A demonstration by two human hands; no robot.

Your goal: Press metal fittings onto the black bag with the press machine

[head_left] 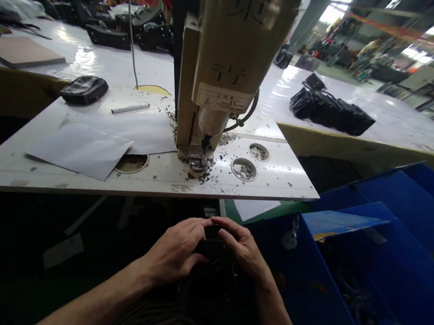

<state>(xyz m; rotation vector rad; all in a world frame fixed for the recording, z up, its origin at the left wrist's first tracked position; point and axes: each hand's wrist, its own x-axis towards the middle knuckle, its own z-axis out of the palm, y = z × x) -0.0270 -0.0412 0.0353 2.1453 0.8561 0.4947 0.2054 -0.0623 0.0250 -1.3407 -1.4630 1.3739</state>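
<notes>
My left hand (176, 251) and my right hand (241, 248) are together below the front edge of the white work table (45, 173), over my lap. Both have their fingers curled round a small black piece (211, 247), dark and hard to make out. Above them stands a beige punching machine (227, 65) with its metal foot (198, 164) on the table top, black scraps strewn around it.
White paper sheets (82, 148) lie left of the machine, with a black pouch (84, 89) and a white pen (130, 108) behind. Two round holes (243, 169) sit right of the foot. Blue bins (385, 263) stand at my right. Black pouches (331, 112) lie on the far table.
</notes>
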